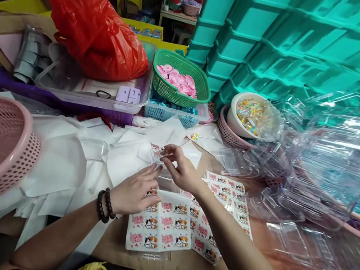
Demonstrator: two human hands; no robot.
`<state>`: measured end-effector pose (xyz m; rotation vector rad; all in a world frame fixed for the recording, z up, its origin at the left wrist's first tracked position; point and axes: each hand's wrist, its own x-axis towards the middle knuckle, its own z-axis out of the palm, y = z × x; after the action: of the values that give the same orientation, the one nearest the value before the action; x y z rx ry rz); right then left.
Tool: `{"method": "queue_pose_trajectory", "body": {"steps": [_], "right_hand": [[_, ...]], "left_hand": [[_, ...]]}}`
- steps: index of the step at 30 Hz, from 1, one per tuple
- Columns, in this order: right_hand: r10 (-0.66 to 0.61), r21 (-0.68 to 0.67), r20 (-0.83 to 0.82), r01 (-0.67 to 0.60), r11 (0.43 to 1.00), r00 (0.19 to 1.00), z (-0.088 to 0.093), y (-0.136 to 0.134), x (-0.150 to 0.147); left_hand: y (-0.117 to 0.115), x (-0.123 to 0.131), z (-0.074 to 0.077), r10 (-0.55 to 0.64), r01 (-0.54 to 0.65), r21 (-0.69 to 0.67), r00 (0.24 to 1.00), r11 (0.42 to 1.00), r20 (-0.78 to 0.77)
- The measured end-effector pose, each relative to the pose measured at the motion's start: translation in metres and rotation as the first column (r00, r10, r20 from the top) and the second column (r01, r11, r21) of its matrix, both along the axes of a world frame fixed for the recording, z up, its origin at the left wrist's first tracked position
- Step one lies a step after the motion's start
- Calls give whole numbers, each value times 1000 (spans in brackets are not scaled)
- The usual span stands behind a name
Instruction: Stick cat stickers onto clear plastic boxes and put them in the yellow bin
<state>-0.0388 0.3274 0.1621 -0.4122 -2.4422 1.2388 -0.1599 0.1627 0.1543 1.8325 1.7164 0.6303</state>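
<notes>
Sticker: above the clear case [167, 182], its pink print [155, 150] at the left; long axis roughly left to right.
Right hand [181, 170]: thumb and fingers pinched on the sticker's right end.
Left hand [134, 190]: palm down across the sticker sheet's [162, 238] upper left corner; whether it grips cannot be told.
Sheet: prints upright to the wearer; long axis unclear, a corner being covered.
Green basket [204, 88]: pink pieces [177, 79].
Blue basket [169, 114], beneath: blue pieces.
White bowl [234, 116]: small colourful pieces [250, 114].
Clear tub [85, 100]: red bag [96, 33], purple pieces [128, 95], black ring [103, 94].
</notes>
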Motion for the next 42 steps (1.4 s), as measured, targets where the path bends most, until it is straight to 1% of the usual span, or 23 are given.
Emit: {"method": "queue_pose_trajectory", "body": {"steps": [2,4,7,10,12,14,16,18,21,26,28,30,35,38,42], "right_hand": [[31,43,21,-32,999,999,3,-2,-3],[35,48,32,-37,998,999,3,-5,-6],[53,50,37,-54,997,998,-2,-11,-10],[54,30,3,-54,998,999,-8,-15,-11],[15,-40,-34,-17,999,999,-11,-13,-10],[-33,-151,-70,22,988,997,-12,-8,-10],[-52,-262,-95,26,965,994,-13,-2,-9],[-41,-321,-99,7,947,994,-13,3,-9],[-7,-301,-74,-16,954,997,-8,4,-10],[93,-162,24,-88,983,995,1,0,-21],[126,-137,71,-116,984,989,4,-2,-26],[129,-132,97,-116,984,987,4,-4,-30],[69,-104,96,-59,993,993,-2,-12,-40],[38,-163,52,-29,986,998,-3,-9,-46],[-33,-316,-19,25,949,999,1,7,-45]], "left_hand": [[-1,-1,2,4,-4,9,1000,1000,2],[-2,-1,3,16,-16,24,1000,1000,-3],[-1,-1,3,35,-35,60,999,998,-7],[-1,-2,2,40,-41,94,999,995,14],[-1,-2,2,41,-43,89,999,995,27],[-1,-1,2,36,-38,61,999,997,27],[-1,1,2,22,-23,35,999,999,25],[-1,3,2,5,-6,25,1000,1000,25],[-1,5,1,-5,4,27,1000,1000,19],[1,3,1,0,0,102,1000,995,-2],[1,3,2,5,-4,108,1000,994,-8],[2,3,3,17,-16,97,1000,995,-13],[3,4,4,22,-19,56,999,998,-50],[3,2,2,9,-7,43,999,999,-43],[1,-1,-3,-17,9,126,998,992,62]]}}
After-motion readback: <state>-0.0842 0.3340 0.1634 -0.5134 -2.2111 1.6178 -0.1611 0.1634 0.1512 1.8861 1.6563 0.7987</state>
